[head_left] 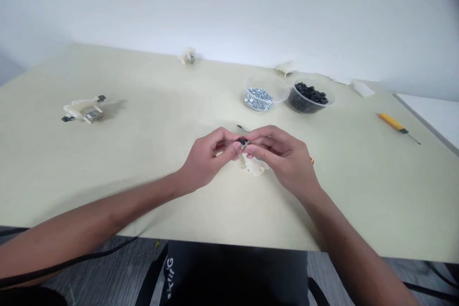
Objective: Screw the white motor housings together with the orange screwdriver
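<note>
A small black part [243,142] sits pinched among the fingertips where the two hands meet, held in the air above the table and mostly hidden by the fingers, so its exact shape is hard to tell. The left hand [206,160] and right hand [283,162] are both curled closed around it, and neither looks open. A white plastic housing [256,166] lies directly under the hands, close enough that a slip of the pinch could drop the black part onto it, and from there it could bounce away across the pale tabletop [150,124]. A thin dark-tipped pin [243,128] lies just beyond the fingertips, where a careless sweep of a knuckle could knock it aside.

Farther ahead of the hands stand a clear tub of zinc-coloured screws [258,99] and a clear tub of small black parts [308,98], which a wide reach could tip and spill. A yellow-handled screwdriver [392,123] lies out to the right of the hands, and a finished white assembly [83,111] sits well to the left. A black cable [64,264] runs below the table edge beneath the left forearm, where it could snag that arm.
</note>
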